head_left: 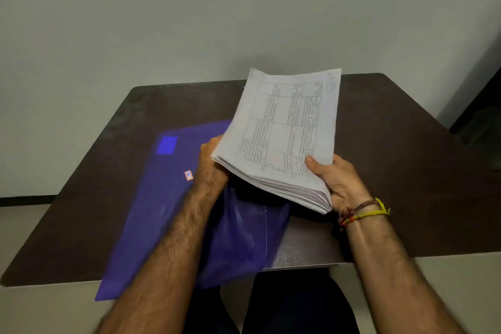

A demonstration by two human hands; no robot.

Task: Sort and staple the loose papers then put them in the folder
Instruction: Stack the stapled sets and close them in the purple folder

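A thick stack of printed papers (284, 127) is lifted above the table, tilted, its top sheet showing a table of text. My right hand (339, 179) grips its near right corner, thumb on the top sheet. My left hand (211, 165) holds the stack's left edge from below, fingers hidden under the paper. A blue plastic folder (168, 206) lies on the table beneath my left arm, its near end hanging over the table edge. No stapler shows.
The dark brown table (393, 171) has rounded corners and stands against a pale wall. Its near edge runs just in front of my lap. A small red sticker (188, 175) sits on the folder.
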